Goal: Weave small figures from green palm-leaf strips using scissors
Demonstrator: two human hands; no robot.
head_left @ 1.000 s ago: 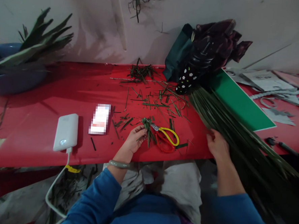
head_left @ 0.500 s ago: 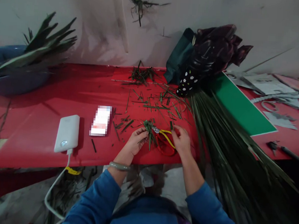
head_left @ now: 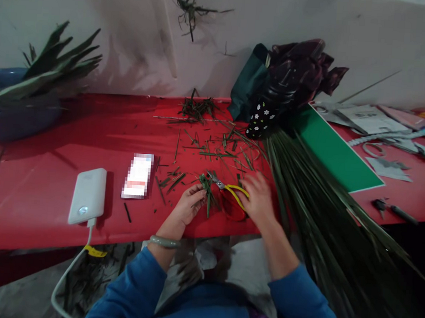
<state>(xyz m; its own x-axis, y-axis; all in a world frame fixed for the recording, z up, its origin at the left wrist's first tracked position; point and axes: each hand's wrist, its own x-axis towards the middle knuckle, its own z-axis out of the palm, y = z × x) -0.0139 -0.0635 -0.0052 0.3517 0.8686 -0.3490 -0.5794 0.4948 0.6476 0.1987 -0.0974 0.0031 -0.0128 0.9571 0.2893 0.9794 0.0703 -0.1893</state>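
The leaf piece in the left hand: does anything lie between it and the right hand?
Yes, the scissors lie between them on the red table, blades toward the leaf piece in the left hand, yellow handle by the right hand.

Two hands on show, one pair of yellow-red scissors, one phone, one power bank, one bangle, and over there, one green board!

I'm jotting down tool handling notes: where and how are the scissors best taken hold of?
Probably by the handle loops, with the right hand coming from its own side. The scissors lie with those loops toward that hand, while the metal blades point away, toward the leaf piece in the left hand.
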